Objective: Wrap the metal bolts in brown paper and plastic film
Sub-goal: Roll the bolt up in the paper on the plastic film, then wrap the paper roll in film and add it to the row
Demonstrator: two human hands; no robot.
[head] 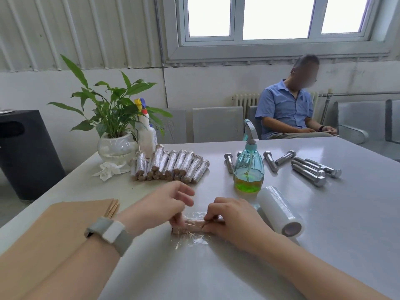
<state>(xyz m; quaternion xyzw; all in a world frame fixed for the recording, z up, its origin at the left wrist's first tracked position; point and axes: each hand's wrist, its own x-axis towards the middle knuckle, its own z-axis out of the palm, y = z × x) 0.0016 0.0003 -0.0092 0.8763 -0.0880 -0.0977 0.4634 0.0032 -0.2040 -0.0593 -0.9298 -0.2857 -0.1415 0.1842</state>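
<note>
Hands at work near the front edge of a pale grey surface (324,224): the left hand (161,207) and the right hand (232,219) meet over a bolt wrapped in brown paper (193,226), which lies crosswise on a loose sheet of clear plastic film (190,240). The left hand pinches the left end of the bundle with thumb and lower fingers, its other fingers lifted and loosely spread; the right hand's fingers are curled onto the right end, pinching film against the paper. A grey wristband (110,232) sits on the left wrist. Just right of the right hand lies a roll of plastic film (279,211) on its side. A stack of brown paper sheets (65,219) rests at the near left. Further back, a pile of finished wrapped bolts (171,166) sits left of centre, and bare metal bolts (309,169) lie scattered to the right — on either side of a blue spray bottle (249,167) with green liquid in its base. A potted plant (114,135) in a glass bowl, a white bottle (147,135) and a crumpled tissue (109,169) stand at the far left. Beyond the surface, a seated person in a blue shirt (285,109) — under a window (275,24)
</note>
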